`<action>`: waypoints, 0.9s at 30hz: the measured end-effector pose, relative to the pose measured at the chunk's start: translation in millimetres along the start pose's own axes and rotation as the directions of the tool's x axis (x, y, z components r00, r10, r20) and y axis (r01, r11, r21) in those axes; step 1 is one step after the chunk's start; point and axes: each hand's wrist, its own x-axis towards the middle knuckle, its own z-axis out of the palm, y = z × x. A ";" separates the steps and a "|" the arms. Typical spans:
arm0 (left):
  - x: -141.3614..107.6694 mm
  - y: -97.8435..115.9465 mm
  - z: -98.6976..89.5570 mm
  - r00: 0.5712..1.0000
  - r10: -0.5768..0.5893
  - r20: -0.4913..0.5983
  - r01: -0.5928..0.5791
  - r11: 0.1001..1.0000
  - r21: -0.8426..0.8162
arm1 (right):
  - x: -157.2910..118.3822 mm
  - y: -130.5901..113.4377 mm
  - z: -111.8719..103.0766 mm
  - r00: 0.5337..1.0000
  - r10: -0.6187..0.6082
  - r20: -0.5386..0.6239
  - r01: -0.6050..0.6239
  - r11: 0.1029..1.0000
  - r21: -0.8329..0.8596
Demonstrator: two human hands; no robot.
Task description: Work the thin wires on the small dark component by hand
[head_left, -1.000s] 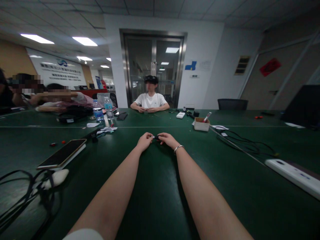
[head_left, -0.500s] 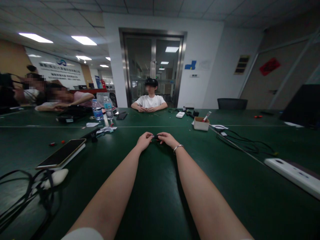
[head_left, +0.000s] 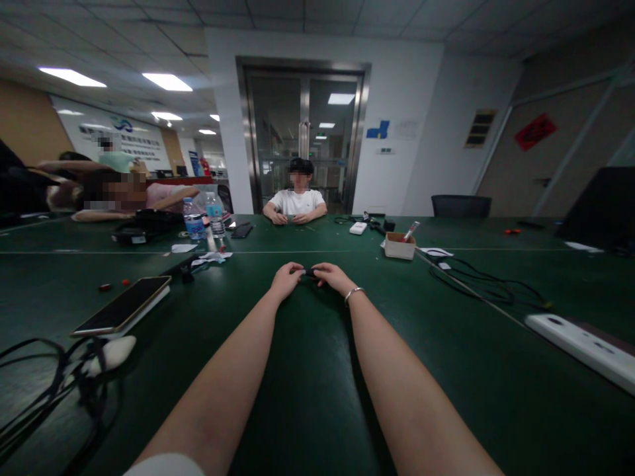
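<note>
Between my two hands, just above the green table [head_left: 317, 357], is a small dark object [head_left: 309, 272] with a light tip at its left end. My left hand [head_left: 288, 280] pinches the light end with thumb and fingers. The dark end is in the closed fingers of my right hand [head_left: 334, 276], which has a silver bracelet at the wrist. The object is too small to identify.
A phone [head_left: 126, 305] on a white box, a white mouse [head_left: 113, 354] and black cables lie at left. Bottles [head_left: 215, 215] stand further back. At right are a small box [head_left: 399, 246], cables and a power strip [head_left: 580, 340]. A person [head_left: 298, 198] sits opposite.
My hands and the small object have hardly moved. The person opposite has shifted slightly, people at the far left have moved, and a standing figure now shows behind them.
</note>
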 end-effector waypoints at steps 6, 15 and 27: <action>-1.6 2.2 1.0 0.999 -0.031 0.023 0.032 0.998 -0.054 | -0.4 0.4 -0.8 1.000 -0.008 0.005 0.008 1.000 -0.001; -3.2 1.9 0.3 1.000 -0.012 0.017 0.013 0.999 -0.033 | -2.9 -2.2 -0.7 1.000 0.005 0.004 -0.005 1.000 0.003; -1.9 2.6 1.6 1.000 -0.006 -0.004 0.006 1.000 -0.016 | -3.1 -2.6 0.1 1.000 0.007 -0.014 -0.007 0.999 -0.032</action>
